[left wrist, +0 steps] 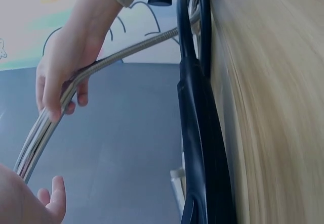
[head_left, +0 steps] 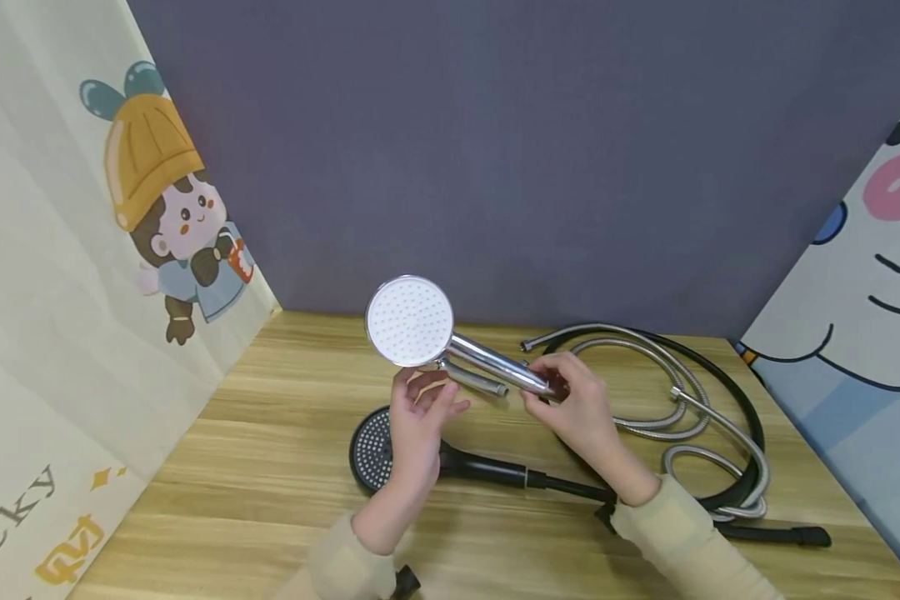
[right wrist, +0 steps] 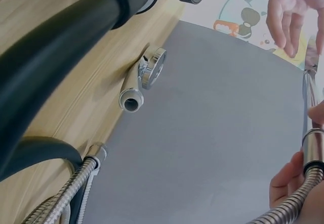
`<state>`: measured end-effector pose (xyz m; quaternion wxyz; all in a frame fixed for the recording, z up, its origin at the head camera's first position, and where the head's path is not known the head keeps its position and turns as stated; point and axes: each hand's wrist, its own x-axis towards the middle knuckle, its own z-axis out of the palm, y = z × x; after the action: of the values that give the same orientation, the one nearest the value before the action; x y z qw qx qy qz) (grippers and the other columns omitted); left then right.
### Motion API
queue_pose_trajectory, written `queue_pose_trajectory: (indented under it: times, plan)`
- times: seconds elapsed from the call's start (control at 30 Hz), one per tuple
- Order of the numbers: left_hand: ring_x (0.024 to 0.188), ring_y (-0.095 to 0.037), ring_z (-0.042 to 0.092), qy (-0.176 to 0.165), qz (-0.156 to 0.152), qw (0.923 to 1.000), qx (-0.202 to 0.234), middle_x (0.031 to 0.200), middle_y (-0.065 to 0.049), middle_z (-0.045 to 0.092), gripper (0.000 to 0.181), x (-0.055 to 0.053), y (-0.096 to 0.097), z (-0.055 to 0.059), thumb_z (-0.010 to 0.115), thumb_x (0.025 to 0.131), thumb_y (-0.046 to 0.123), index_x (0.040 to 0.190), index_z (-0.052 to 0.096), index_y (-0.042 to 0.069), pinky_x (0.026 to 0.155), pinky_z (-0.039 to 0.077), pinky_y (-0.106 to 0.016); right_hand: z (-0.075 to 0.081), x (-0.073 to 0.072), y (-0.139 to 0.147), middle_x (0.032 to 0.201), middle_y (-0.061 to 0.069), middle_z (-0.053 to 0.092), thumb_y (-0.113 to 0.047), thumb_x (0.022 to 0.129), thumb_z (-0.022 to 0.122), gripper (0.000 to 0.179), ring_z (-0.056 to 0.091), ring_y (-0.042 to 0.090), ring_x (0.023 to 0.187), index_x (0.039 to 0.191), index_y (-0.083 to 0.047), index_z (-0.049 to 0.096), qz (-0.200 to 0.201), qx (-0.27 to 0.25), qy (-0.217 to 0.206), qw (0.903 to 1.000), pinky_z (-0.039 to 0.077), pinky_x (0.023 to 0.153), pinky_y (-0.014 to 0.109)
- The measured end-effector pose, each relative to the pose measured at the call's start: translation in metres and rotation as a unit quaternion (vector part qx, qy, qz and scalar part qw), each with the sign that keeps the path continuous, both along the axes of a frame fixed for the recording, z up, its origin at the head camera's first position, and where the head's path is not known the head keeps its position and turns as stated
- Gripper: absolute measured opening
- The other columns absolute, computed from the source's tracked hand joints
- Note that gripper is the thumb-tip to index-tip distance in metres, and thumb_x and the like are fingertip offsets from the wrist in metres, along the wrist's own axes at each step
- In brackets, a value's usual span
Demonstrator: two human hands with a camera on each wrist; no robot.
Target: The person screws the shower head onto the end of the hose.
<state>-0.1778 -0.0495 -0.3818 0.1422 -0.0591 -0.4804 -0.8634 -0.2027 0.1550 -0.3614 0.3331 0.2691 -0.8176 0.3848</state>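
Note:
A chrome shower head [head_left: 409, 321] with a round white face is held up above the table, its handle slanting down to the right. My right hand [head_left: 579, 410] grips the lower end of that handle. In the right wrist view, a ribbed metal hose [right wrist: 286, 210] joins the handle at the fingers. My left hand [head_left: 418, 429] is just below the white face, fingers loosely bent and apart, the thumb out. Beneath the left hand lies a black shower head [head_left: 487, 468], partly hidden by it. Behind the hands lies a smaller chrome shower head [head_left: 474, 380], its hose end bare in the right wrist view [right wrist: 132, 87].
Coiled metal hoses [head_left: 645, 429] and a black hose [head_left: 750, 417] lie on the table [head_left: 232, 467] at the right. A black hose end [head_left: 810, 536] points right. A small black part [head_left: 405, 582] shows beside the left sleeve. A grey panel [head_left: 495, 167] stands behind.

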Motion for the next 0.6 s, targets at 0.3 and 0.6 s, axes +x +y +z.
queue_pose_trajectory:
  times: [0.3,0.6]
  plan:
    - [0.090,-0.017,0.058,-0.013,0.017,0.9996,-0.019,0.114,-0.015,0.051,0.056,-0.001,-0.024,0.007,0.063,0.085,-0.005,0.133,0.037,0.006,0.079,0.059,-0.040,-0.002,-0.006,0.008,0.084,0.001,0.060,0.004,0.065,0.078,0.033,0.054,0.006,0.067,0.093,-0.006,0.062,-0.008,-0.016,-0.030,0.9994,0.048,0.051,0.011]
    - [0.089,-0.016,0.058,-0.013,0.033,0.9986,-0.039,0.113,-0.012,0.051,0.054,-0.005,-0.046,0.015,0.061,0.084,-0.008,0.131,0.039,0.005,0.079,0.059,-0.039,0.003,-0.010,0.017,0.083,0.004,0.062,0.004,0.062,0.080,0.035,0.056,0.012,0.070,0.091,-0.005,0.063,-0.029,0.010,-0.029,0.9991,0.046,0.052,0.007]
